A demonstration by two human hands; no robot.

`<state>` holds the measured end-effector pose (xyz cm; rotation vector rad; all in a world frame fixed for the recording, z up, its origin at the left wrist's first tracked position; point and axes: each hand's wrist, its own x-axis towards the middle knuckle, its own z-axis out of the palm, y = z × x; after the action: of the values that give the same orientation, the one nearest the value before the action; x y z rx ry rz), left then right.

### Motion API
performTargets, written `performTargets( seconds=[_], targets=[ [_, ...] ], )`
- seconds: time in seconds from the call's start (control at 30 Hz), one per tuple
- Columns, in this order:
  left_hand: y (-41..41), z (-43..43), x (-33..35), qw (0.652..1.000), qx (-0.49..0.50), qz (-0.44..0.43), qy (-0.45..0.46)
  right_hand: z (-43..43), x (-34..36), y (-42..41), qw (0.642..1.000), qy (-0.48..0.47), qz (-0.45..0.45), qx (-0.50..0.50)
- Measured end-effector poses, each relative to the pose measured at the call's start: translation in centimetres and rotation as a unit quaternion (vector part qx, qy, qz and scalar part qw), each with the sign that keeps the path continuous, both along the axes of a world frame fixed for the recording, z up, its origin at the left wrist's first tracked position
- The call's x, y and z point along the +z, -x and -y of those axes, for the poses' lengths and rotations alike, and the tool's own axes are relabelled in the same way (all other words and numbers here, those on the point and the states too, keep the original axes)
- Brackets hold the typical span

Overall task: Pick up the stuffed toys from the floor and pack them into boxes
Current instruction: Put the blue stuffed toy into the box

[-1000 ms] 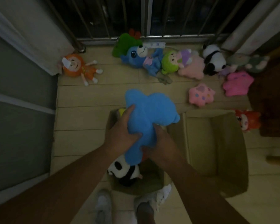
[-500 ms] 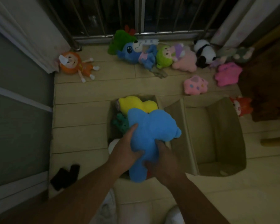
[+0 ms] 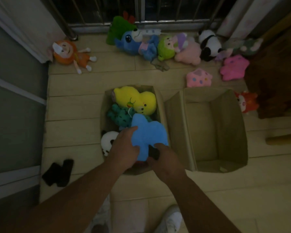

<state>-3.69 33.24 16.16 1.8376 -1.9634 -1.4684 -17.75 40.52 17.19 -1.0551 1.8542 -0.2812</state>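
A bright blue plush (image 3: 148, 135) is pressed down into the near end of the left cardboard box (image 3: 160, 98). My left hand (image 3: 124, 148) grips its left side and my right hand (image 3: 165, 158) grips its lower right. Inside that box lie a yellow plush (image 3: 136, 100), a teal spotted plush (image 3: 119, 115) and a panda (image 3: 107, 140). The right cardboard box (image 3: 238, 132) holds no toys. On the floor beyond lie an orange doll (image 3: 69, 52), a blue plush (image 3: 134, 41), a green plush (image 3: 165, 47), a pink plush (image 3: 188, 54), a second panda (image 3: 208, 44) and two pink stars (image 3: 199, 78).
A dark cloth (image 3: 59, 172) lies on the floor at the left. A red fox toy (image 3: 246, 101) sits beside a dark brown rug (image 3: 275, 81) at the right. Railing bars (image 3: 141, 10) and curtains close off the far side. My white shoes (image 3: 171, 219) stand below.
Both hands have lowered the bright blue plush from above the left box down into it, toward its near end. The view has tilted, showing the yellow and teal toys inside.
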Motion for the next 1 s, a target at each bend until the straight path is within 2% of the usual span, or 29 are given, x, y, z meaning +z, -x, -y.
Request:
performTargets(
  seconds=[0.43,0.53,0.8,1.0],
  targets=[
    [0.1,3.5,5.9,0.997,0.011,-0.056,0.05,2.3,6.2,2.0,0.998,0.04,-0.012,-0.048],
    [0.7,5.6,7.8,0.994,0.014,-0.088,0.056,4.1,8.5,2.6,0.996,0.055,-0.023,-0.063],
    [2.2,13.7,13.8,0.988,-0.04,-0.106,0.104,10.6,14.9,4.3,0.979,0.135,-0.057,-0.14],
    [3.6,19.0,17.2,0.985,-0.051,-0.078,0.146,15.3,17.5,6.7,0.965,0.184,-0.043,-0.182]
  ],
)
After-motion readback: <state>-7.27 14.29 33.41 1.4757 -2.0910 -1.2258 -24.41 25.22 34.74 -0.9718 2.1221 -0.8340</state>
